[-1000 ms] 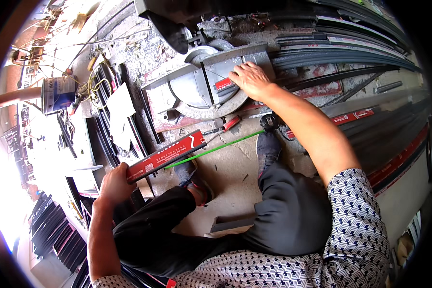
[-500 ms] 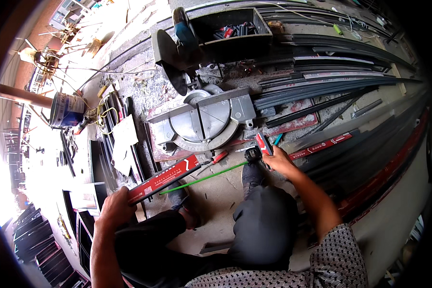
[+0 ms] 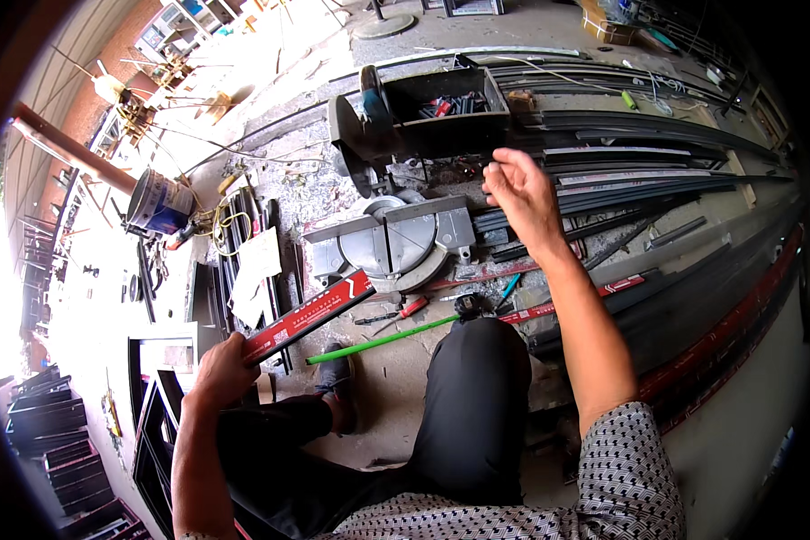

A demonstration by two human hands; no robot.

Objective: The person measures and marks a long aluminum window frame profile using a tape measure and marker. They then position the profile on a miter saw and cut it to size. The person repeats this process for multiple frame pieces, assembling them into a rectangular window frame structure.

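My left hand (image 3: 220,369) is closed around the near end of a black profile with red film (image 3: 306,317), which slants up toward the saw's base. My right hand (image 3: 522,198) is raised past the right side of the miter saw (image 3: 396,238), fingers loosely bent and apart, nothing visible in them. Below it, beside my knee, lies a black tape measure (image 3: 468,306). Its green blade (image 3: 382,340) stretches out to the left across the floor. Near the saw's base rests a red-handled screwdriver (image 3: 412,307).
Behind the saw blade stands a dark metal box (image 3: 450,94) of short offcuts. Long dark profiles (image 3: 639,148) lie stacked at the right. A paint bucket (image 3: 160,202) and a pale sheet (image 3: 256,274) are at the left. A teal pen-like thing (image 3: 510,286) lies near the tape measure.
My right hand has let go of a short red-and-black offcut and moved up and away toward the box. The left hand still holds the profile. The view has shifted.
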